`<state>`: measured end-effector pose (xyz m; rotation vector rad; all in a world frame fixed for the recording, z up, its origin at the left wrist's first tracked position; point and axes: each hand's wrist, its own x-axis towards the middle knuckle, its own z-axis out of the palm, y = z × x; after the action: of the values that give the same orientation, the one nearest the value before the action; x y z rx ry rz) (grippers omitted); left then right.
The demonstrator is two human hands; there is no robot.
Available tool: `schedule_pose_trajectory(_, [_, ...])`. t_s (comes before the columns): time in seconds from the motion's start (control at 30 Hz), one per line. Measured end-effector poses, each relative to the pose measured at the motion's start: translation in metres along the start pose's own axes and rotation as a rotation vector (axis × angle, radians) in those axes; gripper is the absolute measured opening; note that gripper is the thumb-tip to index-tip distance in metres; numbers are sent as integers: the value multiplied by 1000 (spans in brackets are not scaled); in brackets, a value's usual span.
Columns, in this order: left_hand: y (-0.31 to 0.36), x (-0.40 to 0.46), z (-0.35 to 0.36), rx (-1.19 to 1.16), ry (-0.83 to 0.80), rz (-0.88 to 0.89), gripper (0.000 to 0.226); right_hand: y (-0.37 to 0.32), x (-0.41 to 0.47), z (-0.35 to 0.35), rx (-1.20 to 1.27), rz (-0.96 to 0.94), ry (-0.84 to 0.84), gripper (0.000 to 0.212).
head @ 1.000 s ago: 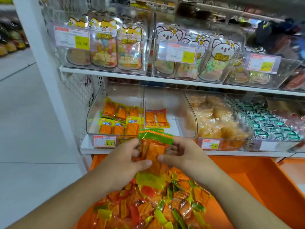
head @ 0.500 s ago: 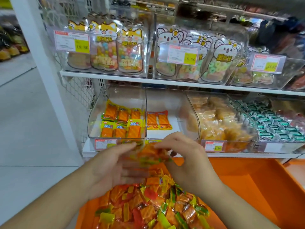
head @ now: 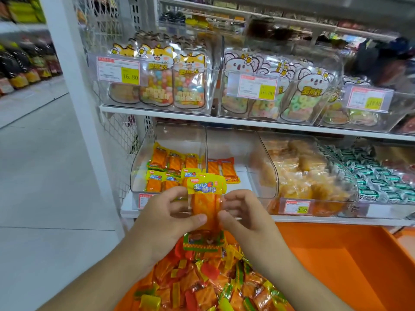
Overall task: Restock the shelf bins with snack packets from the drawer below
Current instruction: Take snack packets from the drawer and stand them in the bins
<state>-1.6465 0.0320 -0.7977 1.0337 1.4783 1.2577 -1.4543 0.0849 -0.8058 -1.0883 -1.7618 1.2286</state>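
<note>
At the near edge, an open orange drawer (head: pixel 336 265) holds a loose heap of snack packets (head: pixel 202 286) in orange, yellow, green and red wrappers, piled toward its left side. Just above the heap, the left hand (head: pixel 166 218) and the right hand (head: pixel 244 218) hold a small stack of packets upright between them; the front one is a yellow-topped packet (head: pixel 205 194) with an orange body, and a green-edged packet (head: pixel 203 242) hangs at the bottom of the stack. Left thumb and curled fingers pinch the left edge of the stack; right thumb and curled fingers pinch the right edge. Beyond the hands, on the lower white shelf (head: pixel 336 217), a clear left bin (head: pixel 143 167) contains two rows of yellow-topped orange packets lying flat. Immediately to its right, the middle bin (head: pixel 247 153) contains two orange packets with red ends near its left wall. Further right stand a bin of pale yellow wrapped snacks (head: pixel 303 176) and a bin of green-and-white wrapped pieces (head: pixel 377 178). On the upper shelf (head: pixel 157 111), farther back, clear bins hold animal-shaped candy pouches (head: pixel 157 81) behind price labels (head: pixel 119 70)
</note>
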Motion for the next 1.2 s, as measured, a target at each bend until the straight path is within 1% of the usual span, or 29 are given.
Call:
schedule_pose_trajectory(0.07, [-1,-1,3,36,10,31,49,1,1,5,58,73,-2,31])
schedule_pose_trajectory(0.17, [-3,-1,5,102,36,70,53,2,5,8,42,110,65,34])
schedule_pose_trajectory(0.23, [-4,0,5,137,57,91,56,1,7,9,59,121,78,32])
schedule_pose_trajectory(0.3, [-4,1,5,144,61,111,54,1,9,11,68,125,97,30])
schedule_pose_trajectory(0.43, [-4,0,3,151,40,112,55,1,10,17,69,154,152,26])
schedule_pose_trajectory(0.5, [-6,1,2,171,57,109,55,1,10,20,51,143,170,25])
schedule_pose_trajectory(0.57, [-10,4,1,186,90,100,51,0,10,22,2,116,154,22])
schedule_pose_trajectory(0.67, [-11,14,-2,166,145,78,46,-4,19,22,-43,73,72,21])
schedule_pose_trajectory(0.77, [-3,38,-12,156,201,55,42,-5,38,16,-173,33,-9,29])
schedule_pose_trajectory(0.8, [0,49,-17,139,219,38,41,-3,45,13,-268,12,-24,34])
schedule_pose_trajectory(0.9, [8,92,-32,131,279,18,44,7,67,9,-579,-41,-106,58])
schedule_pose_trajectory(1.0, [11,141,-38,167,291,11,42,23,79,13,-619,-37,-188,68])
schedule_pose_trajectory(1.2, [-15,242,-31,243,366,-64,27,51,92,19,-698,-57,-164,74])
